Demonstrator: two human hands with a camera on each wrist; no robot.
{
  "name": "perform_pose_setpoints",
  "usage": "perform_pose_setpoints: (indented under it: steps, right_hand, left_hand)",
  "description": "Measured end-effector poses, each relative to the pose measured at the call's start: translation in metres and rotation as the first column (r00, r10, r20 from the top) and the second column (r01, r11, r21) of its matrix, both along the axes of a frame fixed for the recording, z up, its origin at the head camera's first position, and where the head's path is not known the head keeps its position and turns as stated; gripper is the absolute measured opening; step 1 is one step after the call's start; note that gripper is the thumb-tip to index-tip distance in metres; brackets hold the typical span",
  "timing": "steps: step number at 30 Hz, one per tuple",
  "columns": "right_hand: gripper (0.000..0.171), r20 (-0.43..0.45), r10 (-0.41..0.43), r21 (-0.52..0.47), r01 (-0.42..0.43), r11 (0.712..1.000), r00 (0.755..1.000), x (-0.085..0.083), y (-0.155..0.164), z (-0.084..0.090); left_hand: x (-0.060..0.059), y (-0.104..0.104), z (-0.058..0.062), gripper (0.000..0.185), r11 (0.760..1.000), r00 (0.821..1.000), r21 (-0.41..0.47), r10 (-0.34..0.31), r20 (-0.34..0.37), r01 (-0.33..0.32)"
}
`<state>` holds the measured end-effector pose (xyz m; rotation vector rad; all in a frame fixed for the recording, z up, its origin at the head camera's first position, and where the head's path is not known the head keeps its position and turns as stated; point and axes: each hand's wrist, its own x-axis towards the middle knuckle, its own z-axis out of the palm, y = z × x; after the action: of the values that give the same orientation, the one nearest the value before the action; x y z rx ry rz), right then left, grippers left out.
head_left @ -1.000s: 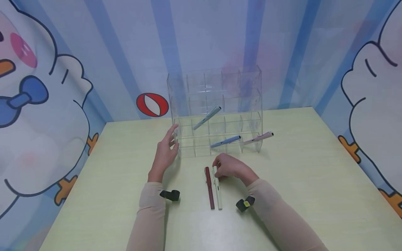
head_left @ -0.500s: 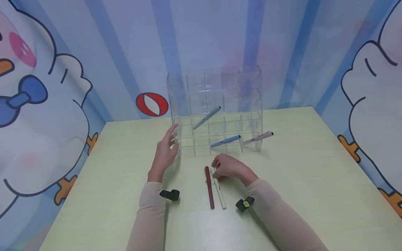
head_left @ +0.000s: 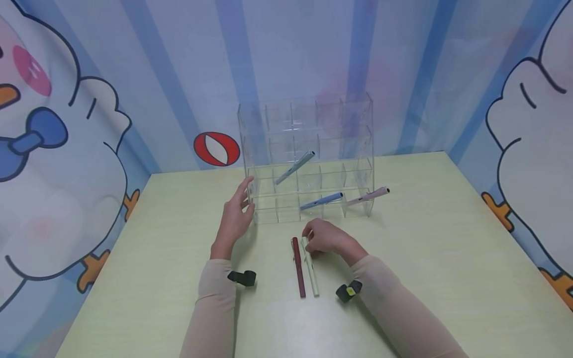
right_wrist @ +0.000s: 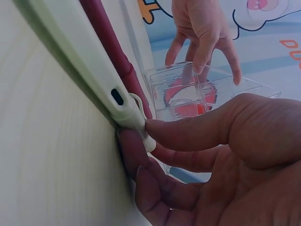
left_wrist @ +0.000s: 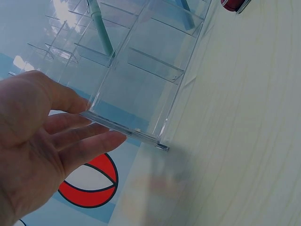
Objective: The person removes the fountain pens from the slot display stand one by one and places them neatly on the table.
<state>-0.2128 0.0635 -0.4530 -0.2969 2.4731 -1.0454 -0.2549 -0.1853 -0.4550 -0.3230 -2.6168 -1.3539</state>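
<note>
A clear acrylic pen rack (head_left: 288,216) with several compartments stands at the back of the table. At its left side panel, my left hand (head_left: 234,218) grips the edge; in the left wrist view the thumb lies on one side of the panel (left_wrist: 124,129) and the fingers on the other. In front of the rack, my right hand (head_left: 329,235) pinches the capped end of a pale green-white pen (head_left: 314,278) between thumb and fingers. That pen lies low along the tabletop. A dark red pen (head_left: 298,268) lies just left of it, roughly parallel.
In the rack lean a light teal pen (head_left: 294,169), a blue pen (head_left: 322,201) and a pale pink pen (head_left: 368,197), which sticks out past the right side. A cartoon-printed backdrop (head_left: 304,49) rises behind the pale wooden table (head_left: 134,278).
The pale pen's near end swung right, away from the dark red pen, then came slightly back left, while the right hand kept its pinch. My left hand stayed at the rack.
</note>
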Motion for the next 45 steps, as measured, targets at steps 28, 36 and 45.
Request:
perform_pose_setpoints:
  steps: [28,36,45]
  right_hand:
    - [0.035,0.011,-0.038,-0.003,0.038,0.999,0.999,0.000,0.001,0.000]
    - [0.029,-0.002,-0.042,-0.036,0.042,0.998,0.999,0.002,0.006,0.004]
    - [0.033,-0.065,-0.045,-0.202,0.031,0.979,0.997,0.013,0.016,0.032]
  left_hand:
    - [-0.001,0.001,0.000,0.071,1.000,1.000,0.011,-0.002,0.000,0.002]
    - [0.001,0.001,0.000,0.070,1.000,1.000,0.024,-0.013,-0.009,0.014]
    - [0.000,0.001,-0.001,0.069,0.999,1.000,0.032,-0.004,-0.005,0.005]
